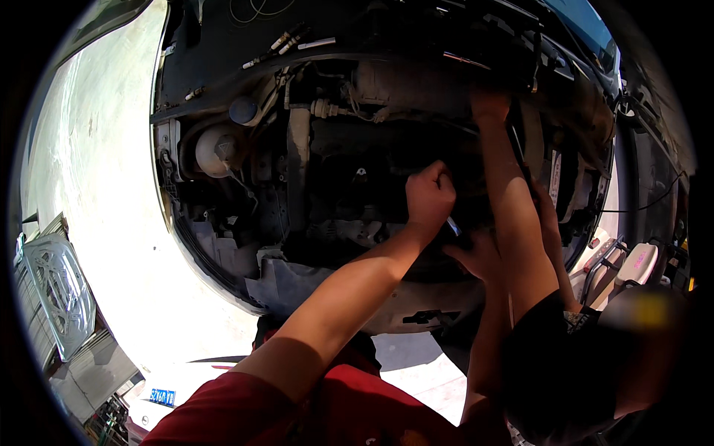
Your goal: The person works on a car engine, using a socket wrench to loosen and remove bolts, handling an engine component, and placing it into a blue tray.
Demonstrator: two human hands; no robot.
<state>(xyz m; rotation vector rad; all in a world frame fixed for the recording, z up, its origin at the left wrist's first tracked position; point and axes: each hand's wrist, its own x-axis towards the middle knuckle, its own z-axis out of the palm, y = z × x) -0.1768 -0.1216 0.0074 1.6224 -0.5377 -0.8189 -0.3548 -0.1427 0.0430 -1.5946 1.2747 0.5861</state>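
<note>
My left hand is a closed fist over the dark middle of a car's engine bay; whatever is in it, if anything, is hidden. Just below the fist, a short shiny metal piece slants toward my right hand. That hand is low in the bay, near the front edge, its thumb pointing left and its other fingers lost in shadow. Beside me, a co-worker in a black sleeve reaches one hand deep into the bay. The co-worker's other hand is by the right side.
Several slim metal-tipped parts and a silver cylinder lie along the back ledge. A whitish round tank and a dark cap are at the left. The pale fender curves around the bay. A cream-coloured seat stands at the right.
</note>
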